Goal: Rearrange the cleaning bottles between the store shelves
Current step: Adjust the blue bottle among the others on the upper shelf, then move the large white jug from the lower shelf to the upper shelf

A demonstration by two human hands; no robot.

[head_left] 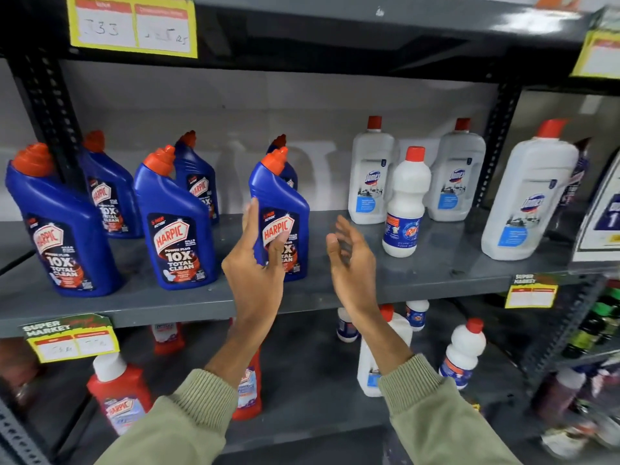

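Head: six blue Harpic bottles [278, 216].

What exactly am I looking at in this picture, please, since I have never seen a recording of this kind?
There is no machine here: a person wears a camera on the head, so the single picture looks forward and down at their own two bare hands in front of a store shelf. The left hand is wrapped around a blue Harpic bottle standing on the middle shelf. The right hand is open, holding nothing, just beside it. On the same shelf stand more blue Harpic bottles to the left and white bottles with red caps to the right. A lower shelf holds red bottles and more white ones.
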